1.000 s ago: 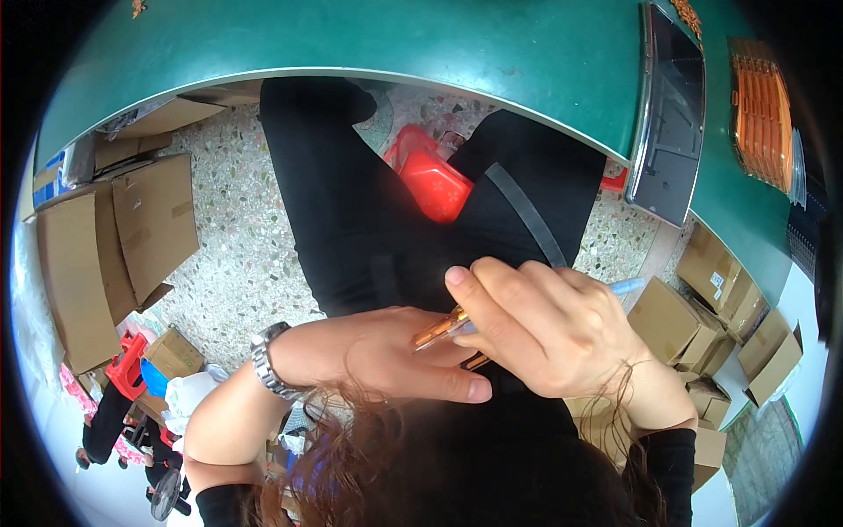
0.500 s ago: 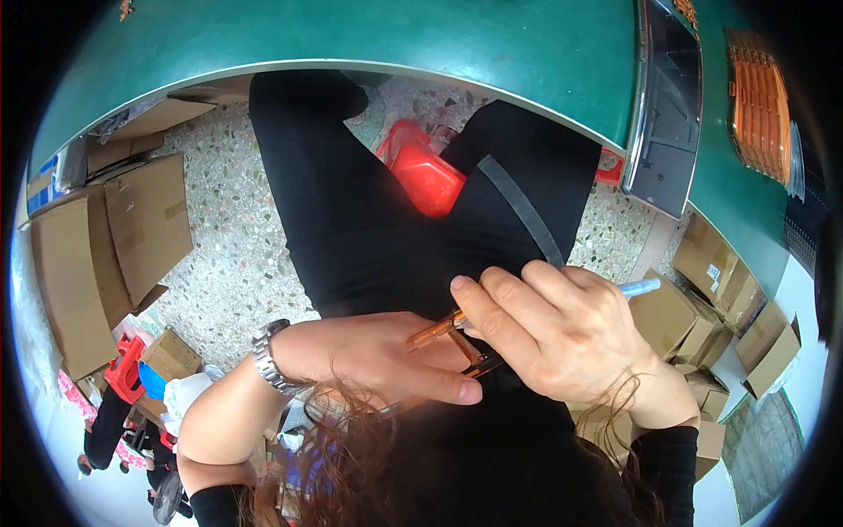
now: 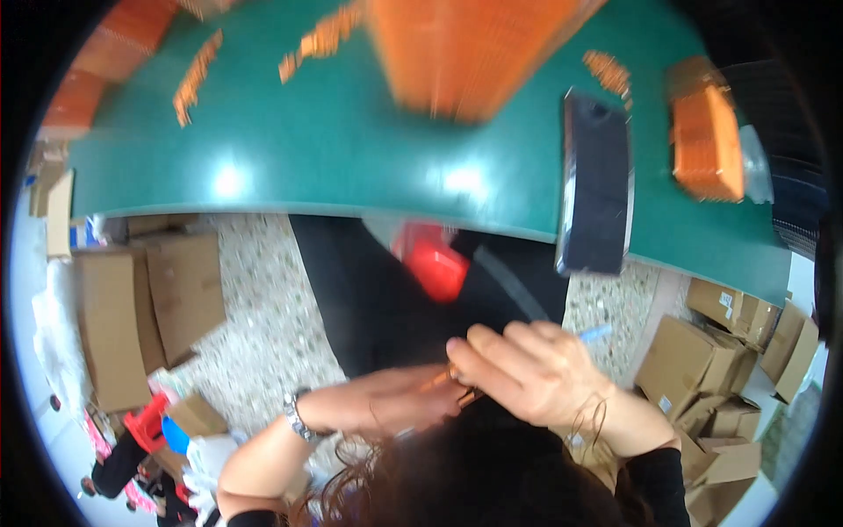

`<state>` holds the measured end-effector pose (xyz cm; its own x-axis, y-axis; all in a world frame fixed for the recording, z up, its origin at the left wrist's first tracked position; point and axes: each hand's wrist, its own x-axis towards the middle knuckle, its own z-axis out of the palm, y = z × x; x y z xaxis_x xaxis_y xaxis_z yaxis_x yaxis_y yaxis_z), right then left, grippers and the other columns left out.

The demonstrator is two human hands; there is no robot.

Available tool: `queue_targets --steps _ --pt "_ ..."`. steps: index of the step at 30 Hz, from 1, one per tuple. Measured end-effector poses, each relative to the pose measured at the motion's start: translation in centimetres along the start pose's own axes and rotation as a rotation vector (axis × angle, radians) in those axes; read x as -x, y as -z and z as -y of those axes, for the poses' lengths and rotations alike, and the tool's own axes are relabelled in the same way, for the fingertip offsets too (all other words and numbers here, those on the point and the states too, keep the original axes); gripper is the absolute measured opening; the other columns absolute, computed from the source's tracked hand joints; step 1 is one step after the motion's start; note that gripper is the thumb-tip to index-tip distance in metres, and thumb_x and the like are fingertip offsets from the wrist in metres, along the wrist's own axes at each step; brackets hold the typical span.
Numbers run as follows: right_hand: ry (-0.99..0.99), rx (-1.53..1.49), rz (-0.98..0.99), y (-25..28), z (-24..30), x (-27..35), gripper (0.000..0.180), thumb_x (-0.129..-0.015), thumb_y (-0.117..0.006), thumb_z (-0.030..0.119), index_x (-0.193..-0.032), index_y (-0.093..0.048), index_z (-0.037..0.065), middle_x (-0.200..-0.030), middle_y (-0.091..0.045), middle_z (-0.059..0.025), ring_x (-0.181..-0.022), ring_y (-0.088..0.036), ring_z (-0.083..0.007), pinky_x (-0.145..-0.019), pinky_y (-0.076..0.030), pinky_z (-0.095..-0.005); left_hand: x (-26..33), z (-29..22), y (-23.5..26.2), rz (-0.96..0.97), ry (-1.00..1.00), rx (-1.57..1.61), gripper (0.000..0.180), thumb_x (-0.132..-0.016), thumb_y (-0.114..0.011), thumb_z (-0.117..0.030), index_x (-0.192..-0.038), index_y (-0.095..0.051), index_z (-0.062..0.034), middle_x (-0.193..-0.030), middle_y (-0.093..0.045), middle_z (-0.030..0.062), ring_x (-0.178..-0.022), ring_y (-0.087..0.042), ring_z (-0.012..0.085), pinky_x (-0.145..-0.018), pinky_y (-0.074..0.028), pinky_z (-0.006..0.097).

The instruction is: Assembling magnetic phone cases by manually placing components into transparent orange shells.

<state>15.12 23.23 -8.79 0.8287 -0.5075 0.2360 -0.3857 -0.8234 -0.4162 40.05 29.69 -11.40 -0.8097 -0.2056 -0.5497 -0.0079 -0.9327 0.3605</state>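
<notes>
Grip (image 3: 391,400), left: closed round orange piece (image 3: 435,381)

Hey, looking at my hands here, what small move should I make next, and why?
I'd probably steady the left hand before moving the right hand any further. The orange piece sits between them, the right hand's fingers are close against it, a blue stick juts from that hand, and blur hides the exact contact.
</notes>
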Motion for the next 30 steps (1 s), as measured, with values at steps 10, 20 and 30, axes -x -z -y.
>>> queue_targets --steps 10,20,30 --pt "-0.140 -0.054 -0.487 8.4 -2.7 1.2 0.052 -0.081 -0.086 0.013 -0.130 -0.071 0.001 -0.123 -0.071 -0.0178 -0.094 -0.074 -0.0279 -0.078 -0.061 -0.0365 8.3 -8.7 -4.8 -0.262 -0.419 -0.544 0.100 -0.092 -0.080 -0.034 -0.167 -0.022 -0.0018 -0.150 -0.053 0.0176 -0.128 -0.059 0.0253 -0.108 -0.048 0.040" --pt "-1.273 -0.050 -0.837 13.6 -12.6 13.2 0.036 -0.111 -0.054 0.020 -0.139 -0.065 0.000 -0.075 -0.059 -0.0057 -0.066 -0.052 -0.0132 -0.066 -0.046 -0.0291 7.3 -30.5 -16.7 -1.521 -0.724 -1.591 0.092 -0.096 -0.070 -0.056 -0.163 -0.035 -0.0035 -0.106 -0.072 0.0138 -0.095 -0.072 0.0183 -0.083 -0.059 0.032" --pt "-1.273 0.054 -0.805 9.5 -17.2 16.6 0.039 -0.111 -0.057 0.026 -0.135 -0.066 -0.003 -0.125 -0.075 -0.0177 -0.113 -0.069 -0.0178 -0.100 -0.050 -0.0311 2.2 -36.2 -12.6 -1.517 -0.328 -1.975 0.114 -0.088 -0.063 -0.075 -0.163 -0.030 0.0050 -0.121 -0.069 0.0337 -0.118 -0.069 0.0423 -0.100 -0.054 0.045"
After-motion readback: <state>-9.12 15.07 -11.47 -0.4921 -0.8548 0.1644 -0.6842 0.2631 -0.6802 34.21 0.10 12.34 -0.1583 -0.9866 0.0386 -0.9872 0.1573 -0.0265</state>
